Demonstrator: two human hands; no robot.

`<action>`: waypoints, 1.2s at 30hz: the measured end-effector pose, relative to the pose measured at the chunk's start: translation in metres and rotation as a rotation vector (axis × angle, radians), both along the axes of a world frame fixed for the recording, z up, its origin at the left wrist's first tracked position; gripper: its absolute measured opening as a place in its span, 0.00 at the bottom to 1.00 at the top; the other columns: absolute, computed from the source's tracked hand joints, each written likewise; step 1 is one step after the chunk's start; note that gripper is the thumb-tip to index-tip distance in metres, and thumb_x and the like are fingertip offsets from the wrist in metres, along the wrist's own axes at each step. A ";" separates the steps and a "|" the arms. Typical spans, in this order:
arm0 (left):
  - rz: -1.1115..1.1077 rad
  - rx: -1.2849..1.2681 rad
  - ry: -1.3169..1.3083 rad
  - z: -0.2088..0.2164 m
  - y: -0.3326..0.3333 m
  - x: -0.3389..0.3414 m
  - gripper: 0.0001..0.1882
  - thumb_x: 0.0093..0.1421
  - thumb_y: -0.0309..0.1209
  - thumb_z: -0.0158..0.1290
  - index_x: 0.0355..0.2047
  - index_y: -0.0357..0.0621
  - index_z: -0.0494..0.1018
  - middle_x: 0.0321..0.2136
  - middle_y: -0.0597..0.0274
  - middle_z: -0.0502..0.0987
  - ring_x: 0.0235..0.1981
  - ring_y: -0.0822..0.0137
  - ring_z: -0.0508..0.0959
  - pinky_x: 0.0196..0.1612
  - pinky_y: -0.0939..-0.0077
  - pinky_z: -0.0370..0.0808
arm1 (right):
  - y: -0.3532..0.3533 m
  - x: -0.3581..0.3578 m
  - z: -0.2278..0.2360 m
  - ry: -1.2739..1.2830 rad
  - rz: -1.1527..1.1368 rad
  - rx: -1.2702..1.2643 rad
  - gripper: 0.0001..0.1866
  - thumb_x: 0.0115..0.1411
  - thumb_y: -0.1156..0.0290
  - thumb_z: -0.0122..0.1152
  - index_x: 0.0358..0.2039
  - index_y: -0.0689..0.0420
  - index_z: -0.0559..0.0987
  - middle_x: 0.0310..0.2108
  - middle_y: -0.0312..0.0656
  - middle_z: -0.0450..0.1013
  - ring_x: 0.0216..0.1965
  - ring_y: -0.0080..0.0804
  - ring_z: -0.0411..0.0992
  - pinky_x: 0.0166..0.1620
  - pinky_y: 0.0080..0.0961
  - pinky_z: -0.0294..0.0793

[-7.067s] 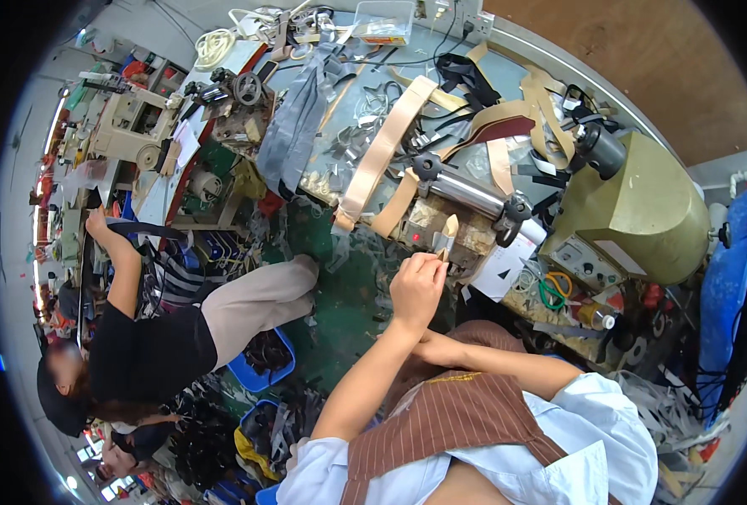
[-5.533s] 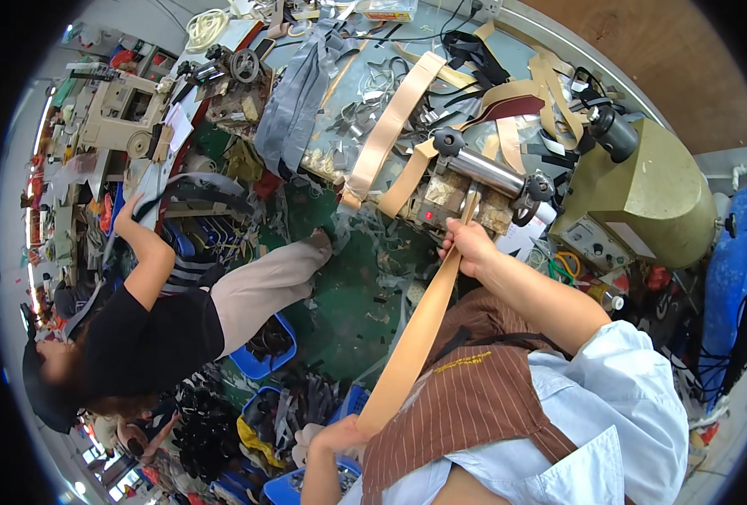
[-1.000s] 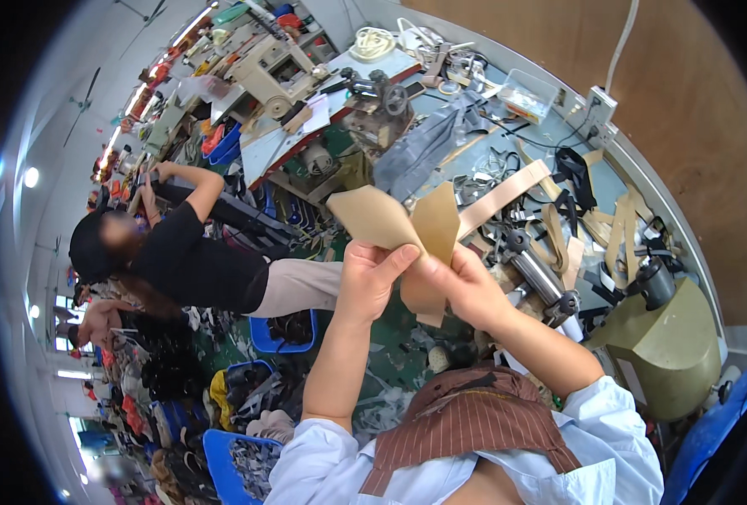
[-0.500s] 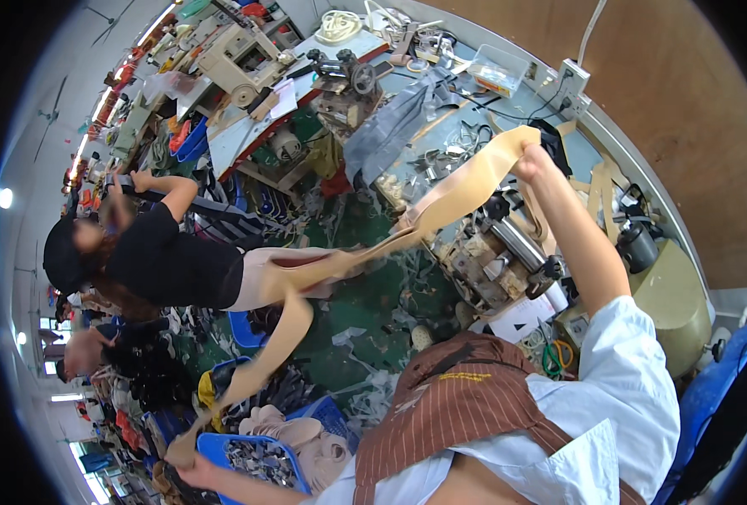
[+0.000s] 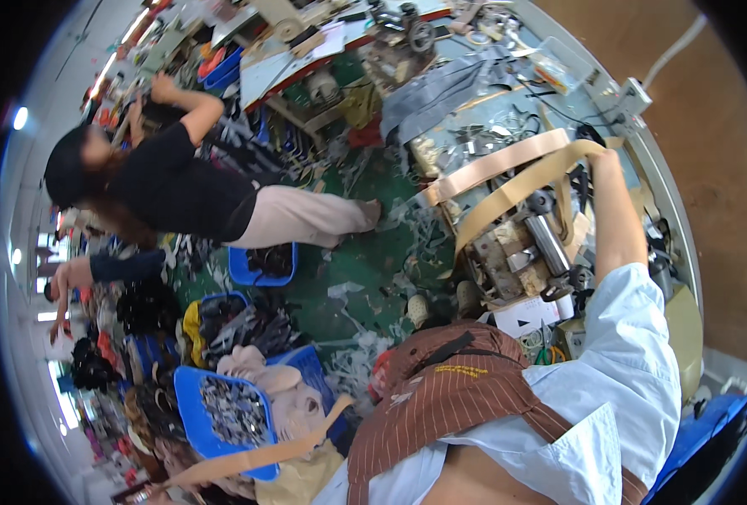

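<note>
My right hand [image 5: 599,158] is closed on a long tan strip [image 5: 516,189] at the far side of the workbench. The strip droops from my fingers toward the near left, past a small machine with a metal roller [image 5: 548,246]. A paler pinkish band [image 5: 499,164] runs beside it, up toward my hand; whether the two are one piece I cannot tell. At the lower left, another tan length [image 5: 264,457] stretches over a blue basket of scraps [image 5: 182,396]. My left hand is out of the picture below that end.
Grey cloth [image 5: 449,88] and metal bits lie on the bench [image 5: 508,109]. A person in a black shirt [image 5: 180,189] stands to the left. Scraps litter the green floor [image 5: 331,311], with blue bins [image 5: 264,273] and pale rolled pieces [image 5: 264,370] nearby.
My right hand has moved farther right with the tan strip. My left hand has dropped out of view at the lower left. The strip no longer hangs across in front of the other person.
</note>
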State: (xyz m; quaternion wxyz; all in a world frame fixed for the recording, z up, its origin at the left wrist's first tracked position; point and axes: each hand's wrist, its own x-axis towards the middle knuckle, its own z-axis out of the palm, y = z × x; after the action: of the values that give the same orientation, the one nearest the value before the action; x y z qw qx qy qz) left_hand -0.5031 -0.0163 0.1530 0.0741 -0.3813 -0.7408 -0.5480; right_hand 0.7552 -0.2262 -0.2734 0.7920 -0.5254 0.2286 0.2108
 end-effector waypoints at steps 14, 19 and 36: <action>-0.742 0.536 0.336 0.016 -0.019 0.371 0.15 0.61 0.37 0.42 0.35 0.34 0.67 0.29 0.51 0.74 0.35 0.63 0.74 0.41 0.75 0.70 | -0.054 0.017 -0.002 -0.072 0.321 -0.103 0.35 0.55 0.55 0.54 0.58 0.60 0.58 0.58 0.49 0.55 0.60 0.44 0.53 0.62 0.42 0.38; -0.367 0.569 0.451 -0.009 -0.011 0.401 0.08 0.61 0.28 0.43 0.36 0.35 0.65 0.30 0.53 0.72 0.32 0.68 0.73 0.34 0.78 0.70 | -0.020 -0.216 0.194 -0.525 0.682 0.119 0.23 0.62 0.64 0.47 0.56 0.57 0.62 0.51 0.41 0.66 0.49 0.24 0.65 0.51 0.22 0.62; -2.095 -1.238 -0.475 -0.306 -0.075 0.714 0.07 0.58 0.27 0.51 0.33 0.36 0.71 0.28 0.68 0.74 0.31 0.80 0.71 0.36 0.83 0.69 | -0.034 -0.398 -0.042 0.422 -0.303 0.657 0.08 0.52 0.66 0.63 0.30 0.55 0.77 0.29 0.36 0.74 0.33 0.27 0.70 0.39 0.26 0.70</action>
State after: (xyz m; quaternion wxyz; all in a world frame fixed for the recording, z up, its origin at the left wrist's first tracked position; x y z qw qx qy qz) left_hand 0.2111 -0.0915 -0.1528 -0.7281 -0.6516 -0.2082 0.0431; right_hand 0.3570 -0.2597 -0.3153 0.8753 -0.1504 0.3813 0.2565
